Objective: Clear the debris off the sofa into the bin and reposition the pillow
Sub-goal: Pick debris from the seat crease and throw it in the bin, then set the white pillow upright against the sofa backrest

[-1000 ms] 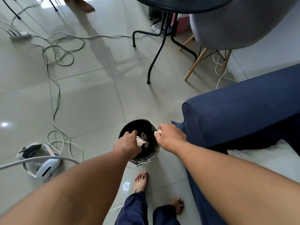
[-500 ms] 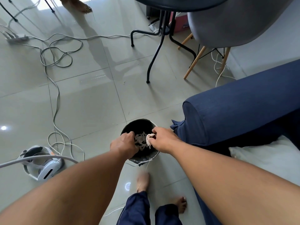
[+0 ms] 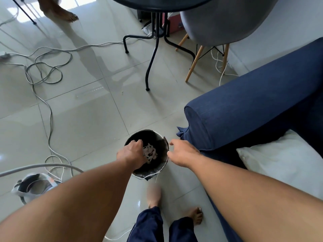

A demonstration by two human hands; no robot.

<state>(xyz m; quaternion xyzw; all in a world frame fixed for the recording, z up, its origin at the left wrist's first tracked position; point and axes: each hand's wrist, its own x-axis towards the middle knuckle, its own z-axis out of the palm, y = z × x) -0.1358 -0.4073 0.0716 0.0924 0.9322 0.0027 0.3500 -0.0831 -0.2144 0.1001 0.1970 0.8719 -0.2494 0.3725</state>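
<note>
A small black bin (image 3: 148,132) stands on the tiled floor beside the dark blue sofa's armrest (image 3: 244,110). Pale shredded debris (image 3: 150,153) lies inside it. My left hand (image 3: 130,154) hangs over the bin's left half, palm down, with its fingers loosely bent beside the shreds. My right hand (image 3: 181,152) hovers at the bin's right rim with fingers spread and nothing in them. A white pillow (image 3: 283,158) lies on the sofa seat behind my right forearm.
A black metal table leg (image 3: 150,67) and a grey chair (image 3: 218,23) on wooden legs stand beyond the bin. Grey cables (image 3: 47,70) loop across the floor at left, near a white headset (image 3: 33,186). Another person's foot (image 3: 59,11) is at top left. My bare feet (image 3: 195,215) are below the bin.
Both hands held pale scraps over the bin; the scraps now lie inside it. My right hand has opened and drawn back to the right rim. My left hand has reached further over the bin.
</note>
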